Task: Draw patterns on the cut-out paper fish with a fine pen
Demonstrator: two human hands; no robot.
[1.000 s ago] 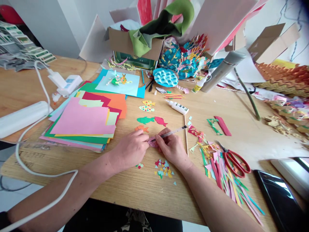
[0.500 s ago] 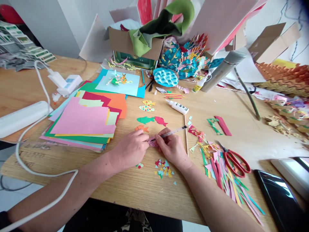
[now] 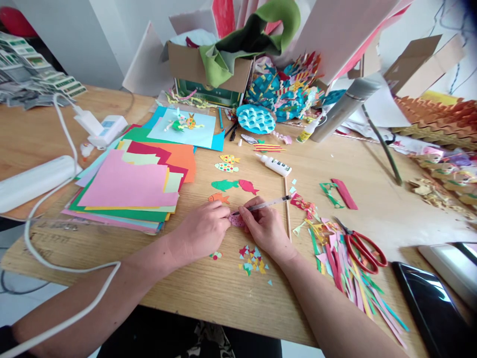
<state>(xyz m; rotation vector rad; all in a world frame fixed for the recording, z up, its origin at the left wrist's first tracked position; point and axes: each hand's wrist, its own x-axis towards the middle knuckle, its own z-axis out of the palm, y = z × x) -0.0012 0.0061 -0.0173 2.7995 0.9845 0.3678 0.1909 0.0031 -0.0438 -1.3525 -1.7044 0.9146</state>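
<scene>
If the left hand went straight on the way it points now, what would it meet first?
First the small pink paper piece with dark dots, right at the left hand; past that, probably the right hand, which holds a slim translucent pen. Depth between the two is hard to judge.

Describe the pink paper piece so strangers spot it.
On the wooden table, right of the paper stack, find the left hand and right hand. Between them lies the paper piece; its dark-dotted pink sets it apart from the orange fish beyond.
</scene>
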